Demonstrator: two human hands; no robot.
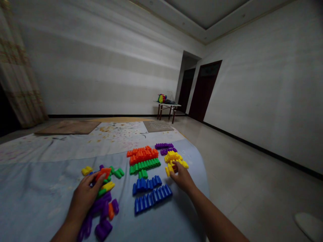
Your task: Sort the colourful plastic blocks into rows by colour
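Observation:
My left hand (85, 193) reaches into a mixed pile at the left, its fingers closed on an orange plastic building block (104, 172). Under and around it lie loose purple blocks (103, 230), green blocks (118, 173) and yellow blocks (87, 170). Over at the right, my right hand (183, 178) pinches a yellow plastic building block (168, 170) at the near end of the yellow group (173, 156). Its fingertips partly cover that block. Between the hands stand rows sorted by colour: orange (142, 154), green (145, 165) and blue (153, 199). Short purple rows (164, 146) sit behind the yellow ones.
A light blue cloth (50, 198) covers the near table, with a flowered cloth (121, 134) beyond it. Two flat boards, one brown (68, 127) and one greyish (157, 126), lie at the far edge. A small table (168, 104) carrying a colourful bag stands by the wall.

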